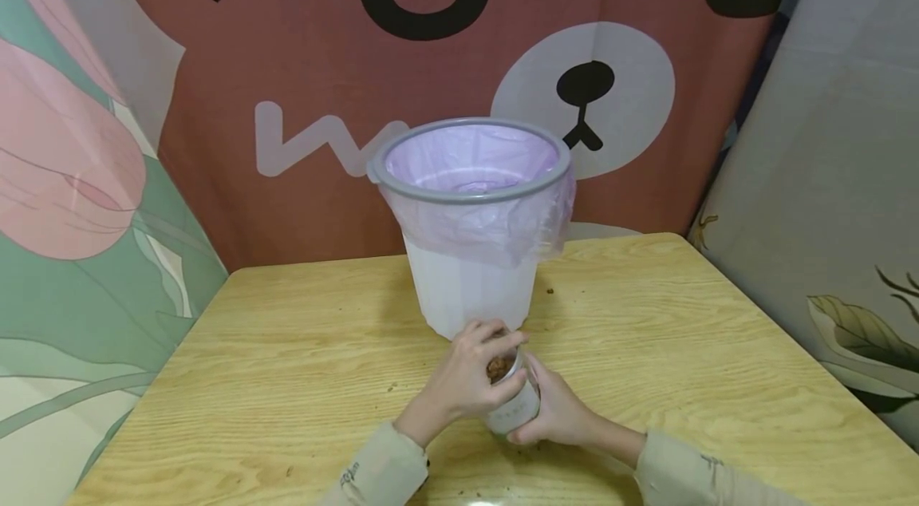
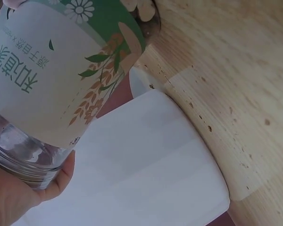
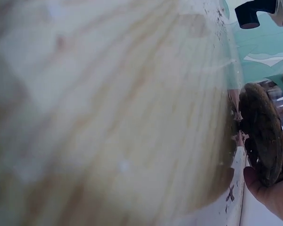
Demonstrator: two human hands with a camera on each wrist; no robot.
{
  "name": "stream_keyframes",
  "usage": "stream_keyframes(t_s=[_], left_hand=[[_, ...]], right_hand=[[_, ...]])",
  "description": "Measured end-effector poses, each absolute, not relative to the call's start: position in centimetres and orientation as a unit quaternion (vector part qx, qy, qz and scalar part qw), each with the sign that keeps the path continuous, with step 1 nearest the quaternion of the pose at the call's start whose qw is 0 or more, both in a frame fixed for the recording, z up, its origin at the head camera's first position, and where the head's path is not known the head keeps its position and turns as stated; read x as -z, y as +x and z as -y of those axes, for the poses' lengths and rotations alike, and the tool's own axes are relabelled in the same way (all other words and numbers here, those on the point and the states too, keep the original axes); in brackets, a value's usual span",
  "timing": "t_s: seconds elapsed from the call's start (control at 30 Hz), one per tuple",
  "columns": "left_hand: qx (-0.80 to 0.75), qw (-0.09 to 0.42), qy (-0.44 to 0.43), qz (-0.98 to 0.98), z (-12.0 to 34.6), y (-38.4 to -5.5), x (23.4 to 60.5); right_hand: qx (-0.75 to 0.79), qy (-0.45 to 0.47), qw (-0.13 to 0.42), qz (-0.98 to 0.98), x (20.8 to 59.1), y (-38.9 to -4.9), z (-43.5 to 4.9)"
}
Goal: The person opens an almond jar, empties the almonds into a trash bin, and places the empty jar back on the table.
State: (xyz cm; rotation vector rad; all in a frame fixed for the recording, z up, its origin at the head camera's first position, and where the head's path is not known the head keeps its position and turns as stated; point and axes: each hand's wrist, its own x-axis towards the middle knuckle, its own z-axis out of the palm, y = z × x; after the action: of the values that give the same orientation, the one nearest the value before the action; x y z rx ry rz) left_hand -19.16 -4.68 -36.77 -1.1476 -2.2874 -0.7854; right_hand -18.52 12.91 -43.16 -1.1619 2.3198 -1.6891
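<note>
A clear jar (image 1: 515,409) with a white and green label is tilted low over the table, its mouth toward the white bin. Brown contents (image 1: 498,366) show at the mouth. My left hand (image 1: 467,378) holds the jar round its rim, fingers on the far side and thumb on the near side. Lower down, my right hand (image 1: 558,410) grips the jar's side near its base. In the left wrist view the label (image 2: 47,80) carries green writing and a wheat drawing. The right wrist view shows the jar's base (image 3: 262,134) with dark contents behind it.
Just beyond the hands stands a white bin (image 1: 470,282) with a grey rim and a lilac bag (image 1: 495,227) folded over it. Brown crumbs (image 2: 209,128) are scattered on the wooden table (image 1: 287,354). Printed curtains (image 1: 309,51) hang behind and at both sides.
</note>
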Motion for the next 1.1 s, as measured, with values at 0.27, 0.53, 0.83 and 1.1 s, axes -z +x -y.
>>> stream_keyframes(t_s=[0.27, 0.53, 0.83, 1.1], left_hand=[[0.300, 0.262, -0.398, 0.826, 4.4, -19.4, 36.8], [0.278, 0.220, -0.373, 0.857, 4.6, -19.2, 36.4], [0.248, 0.042, -0.385, 0.888, 6.2, -18.6, 34.3], [0.254, -0.018, -0.412, 0.875, 7.1, -19.0, 33.5]], right_hand=[[0.546, -0.366, 0.001, -0.753, 42.8, -18.4, -12.5], [0.534, -0.340, 0.030, -0.773, 42.7, -18.6, -12.7], [0.525, -0.339, 0.038, -0.780, 42.5, -18.5, -12.9], [0.530, -0.346, 0.042, -0.773, 42.6, -18.6, -13.1]])
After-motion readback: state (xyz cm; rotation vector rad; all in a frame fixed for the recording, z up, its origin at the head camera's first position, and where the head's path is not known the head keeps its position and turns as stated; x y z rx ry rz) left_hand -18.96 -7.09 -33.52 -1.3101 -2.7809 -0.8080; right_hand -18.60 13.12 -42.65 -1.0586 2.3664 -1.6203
